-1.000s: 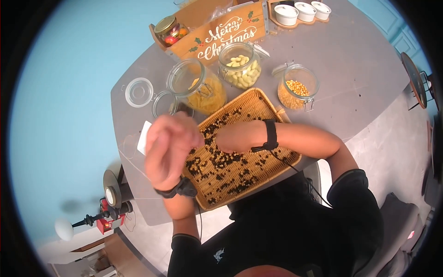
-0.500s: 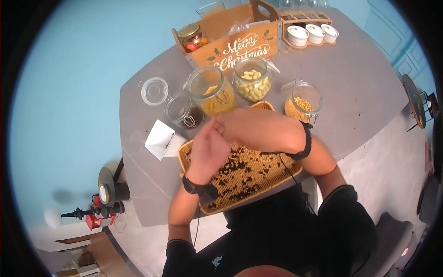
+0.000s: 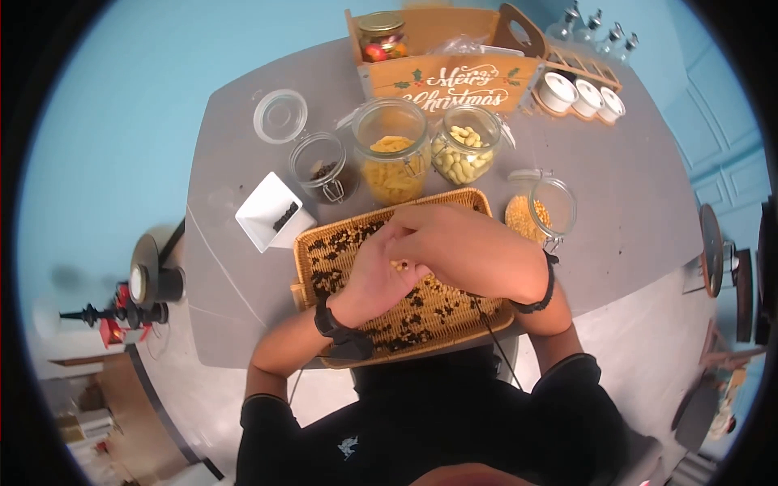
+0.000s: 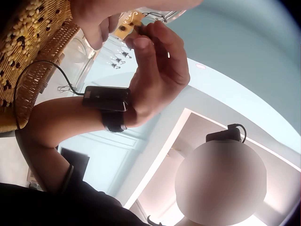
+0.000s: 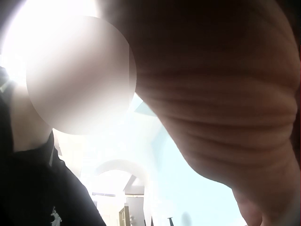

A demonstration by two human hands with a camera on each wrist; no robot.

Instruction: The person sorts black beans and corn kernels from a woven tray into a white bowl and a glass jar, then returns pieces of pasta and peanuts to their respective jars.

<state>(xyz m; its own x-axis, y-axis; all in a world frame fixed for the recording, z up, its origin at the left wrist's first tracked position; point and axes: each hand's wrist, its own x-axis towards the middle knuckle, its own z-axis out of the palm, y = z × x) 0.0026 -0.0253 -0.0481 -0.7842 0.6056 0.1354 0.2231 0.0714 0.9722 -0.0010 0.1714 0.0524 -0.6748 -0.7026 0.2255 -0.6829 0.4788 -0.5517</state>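
A woven basket [image 3: 438, 344] lies before me, scattered with black beans [image 3: 413, 336] and yellow corn kernels. Over it my left hand [image 3: 374, 275] is turned palm up. My right hand [image 3: 442, 239] reaches across and overlaps its fingers in the head view, hiding most of them. In the left wrist view, the thumb and fingertips of the right hand [image 4: 162, 68] pinch something small and dark, like a black bean [image 4: 140, 29]. Part of the left hand [image 4: 91, 19] shows beside it, fingers bent downward; I cannot tell what it holds.
A white square cup [image 3: 263, 215] with black beans stands left of the basket. Behind are glass jars of dark beans [image 3: 324, 174], pasta [image 3: 393, 174], peanuts [image 3: 462, 162] and corn [image 3: 527, 215]. A wooden crate [image 3: 454, 77] and lidded white pots [image 3: 559, 91] stand farther back.
The right hand has come up from the basket to the left hand, and the two now overlap. The head view has turned, showing the white cup and dark-bean jar more fully.
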